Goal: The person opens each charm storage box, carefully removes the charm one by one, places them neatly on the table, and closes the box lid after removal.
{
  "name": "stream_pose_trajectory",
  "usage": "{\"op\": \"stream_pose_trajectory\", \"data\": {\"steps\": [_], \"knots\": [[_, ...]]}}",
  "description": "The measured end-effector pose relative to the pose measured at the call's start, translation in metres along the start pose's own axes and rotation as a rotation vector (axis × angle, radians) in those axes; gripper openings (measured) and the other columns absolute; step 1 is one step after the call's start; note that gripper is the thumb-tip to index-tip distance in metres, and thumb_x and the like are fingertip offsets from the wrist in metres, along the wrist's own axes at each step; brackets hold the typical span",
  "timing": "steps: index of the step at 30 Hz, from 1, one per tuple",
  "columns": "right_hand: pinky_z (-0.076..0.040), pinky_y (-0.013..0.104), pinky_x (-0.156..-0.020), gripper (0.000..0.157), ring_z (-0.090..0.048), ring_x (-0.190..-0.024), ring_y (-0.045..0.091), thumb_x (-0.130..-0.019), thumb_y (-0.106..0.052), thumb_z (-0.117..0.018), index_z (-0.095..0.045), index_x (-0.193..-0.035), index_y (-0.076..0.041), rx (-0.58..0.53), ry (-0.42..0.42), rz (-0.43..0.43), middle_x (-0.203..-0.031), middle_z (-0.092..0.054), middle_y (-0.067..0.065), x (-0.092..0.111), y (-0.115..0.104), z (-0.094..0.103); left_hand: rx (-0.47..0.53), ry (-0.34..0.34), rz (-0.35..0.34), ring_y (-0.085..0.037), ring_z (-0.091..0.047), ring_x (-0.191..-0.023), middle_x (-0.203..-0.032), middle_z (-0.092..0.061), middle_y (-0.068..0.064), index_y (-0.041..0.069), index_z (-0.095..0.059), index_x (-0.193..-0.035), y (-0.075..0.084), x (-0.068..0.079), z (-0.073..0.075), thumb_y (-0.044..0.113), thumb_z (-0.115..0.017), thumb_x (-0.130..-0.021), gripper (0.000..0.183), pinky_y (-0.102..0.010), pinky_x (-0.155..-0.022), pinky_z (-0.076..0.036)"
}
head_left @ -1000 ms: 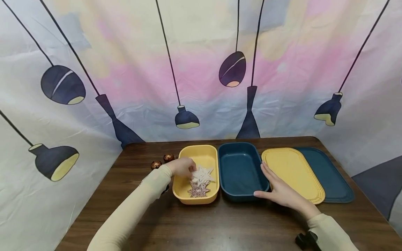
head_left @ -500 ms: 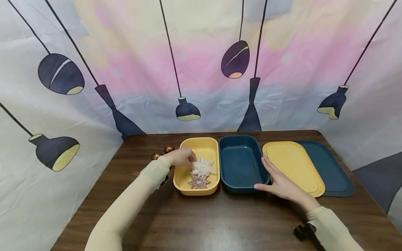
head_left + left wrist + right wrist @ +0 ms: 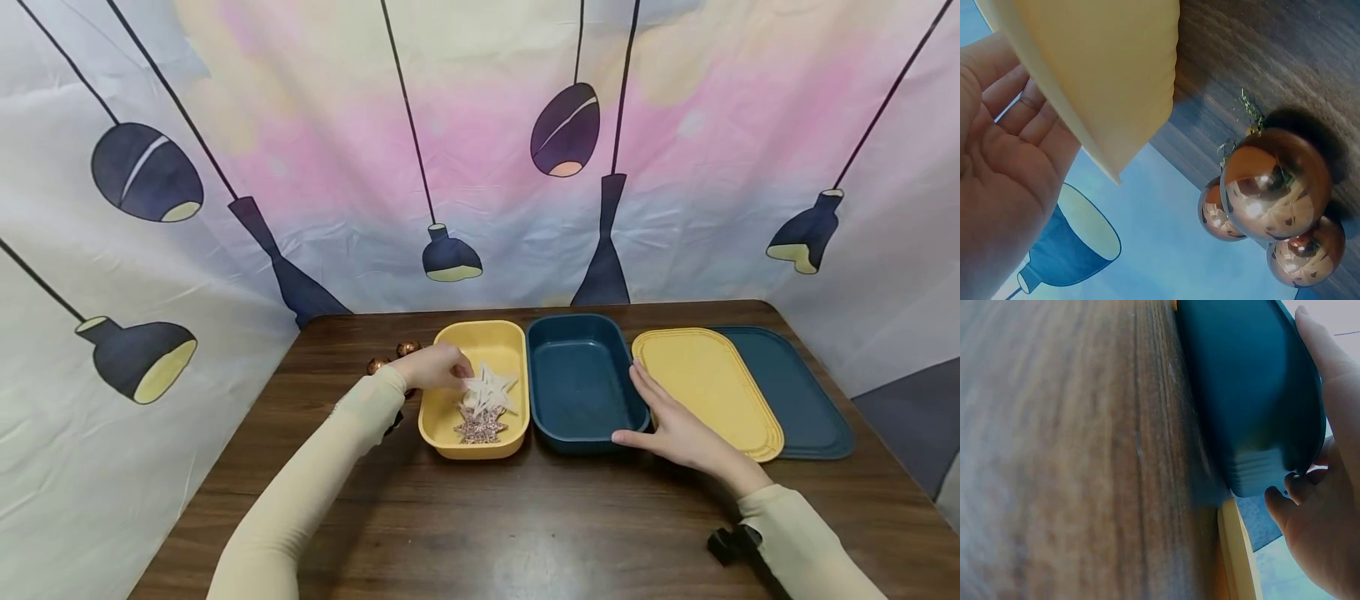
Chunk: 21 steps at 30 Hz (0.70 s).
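Note:
My left hand (image 3: 437, 367) reaches over the left rim of a yellow container (image 3: 513, 333), its fingertips beside a white star ornament (image 3: 489, 390). A glittery rose-gold star ornament (image 3: 480, 427) lies in front of it on the container floor. In the left wrist view the palm (image 3: 1010, 162) is outside the yellow wall (image 3: 1110, 69) and the fingertips are hidden behind it, so any grip on the star is unclear. My right hand (image 3: 678, 429) rests against the right side of a dark blue container (image 3: 581, 392), thumb at the near corner and fingers stretched along the rim.
Shiny copper baubles (image 3: 1275, 184) lie on the wooden table left of the yellow container, partly behind the left arm. A yellow lid (image 3: 708, 383) overlaps a dark blue lid (image 3: 795, 392) at the right. A printed cloth (image 3: 495, 167) hangs behind the table.
The head view has tilted slightly, so everything sits higher in it. The left fingers look less bent than a second ago beside the white star. The right hand stays at the blue container.

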State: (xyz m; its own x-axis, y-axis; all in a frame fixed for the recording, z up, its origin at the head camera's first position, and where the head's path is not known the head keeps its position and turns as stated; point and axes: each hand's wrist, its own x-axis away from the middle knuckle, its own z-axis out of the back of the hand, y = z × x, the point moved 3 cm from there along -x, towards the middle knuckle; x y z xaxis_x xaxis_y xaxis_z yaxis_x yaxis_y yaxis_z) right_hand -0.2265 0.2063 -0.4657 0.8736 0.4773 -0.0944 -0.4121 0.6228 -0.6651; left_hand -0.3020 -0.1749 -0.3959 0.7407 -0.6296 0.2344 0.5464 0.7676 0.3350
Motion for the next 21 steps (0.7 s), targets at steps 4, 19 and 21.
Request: {"op": "stream_pose_trajectory", "data": {"steps": [4, 19, 21], "knots": [[-0.024, 0.068, -0.111, 0.109, -0.008, -0.152, 0.042, -0.09, -0.05, -0.074, -0.004, -0.163, -0.01, -0.001, -0.002, -0.004, -0.168, 0.001, 0.016, 0.001, 0.0, 0.0, -0.004, 0.018, -0.017, -0.015, -0.067, -0.094, -0.104, -0.073, -0.006, 0.002, -0.075, -0.113, 0.0, 0.004, 0.004, 0.005, -0.071, -0.093, 0.02, -0.03, -0.085, -0.054], [-0.024, 0.068, -0.111, 0.108, -0.009, -0.151, 0.043, -0.09, -0.051, -0.073, -0.005, -0.163, -0.009, 0.0, 0.002, -0.005, -0.168, 0.0, 0.016, 0.0, -0.001, -0.001, 0.062, 0.302, 0.099, -0.018, -0.069, -0.093, -0.106, -0.073, -0.007, 0.004, -0.074, -0.118, -0.029, 0.043, 0.031, 0.015, -0.071, -0.096, 0.025, -0.037, -0.084, -0.056], [-0.024, 0.068, -0.111, 0.108, -0.009, -0.151, 0.043, -0.089, -0.051, -0.073, -0.006, -0.163, -0.009, -0.001, 0.006, -0.006, -0.168, 0.0, 0.016, 0.001, -0.001, -0.002, 0.055, 0.337, 0.119, -0.019, -0.068, -0.092, -0.104, -0.073, -0.007, 0.004, -0.073, -0.118, -0.035, 0.052, 0.034, 0.015, -0.071, -0.096, 0.025, -0.038, -0.083, -0.056]]}}
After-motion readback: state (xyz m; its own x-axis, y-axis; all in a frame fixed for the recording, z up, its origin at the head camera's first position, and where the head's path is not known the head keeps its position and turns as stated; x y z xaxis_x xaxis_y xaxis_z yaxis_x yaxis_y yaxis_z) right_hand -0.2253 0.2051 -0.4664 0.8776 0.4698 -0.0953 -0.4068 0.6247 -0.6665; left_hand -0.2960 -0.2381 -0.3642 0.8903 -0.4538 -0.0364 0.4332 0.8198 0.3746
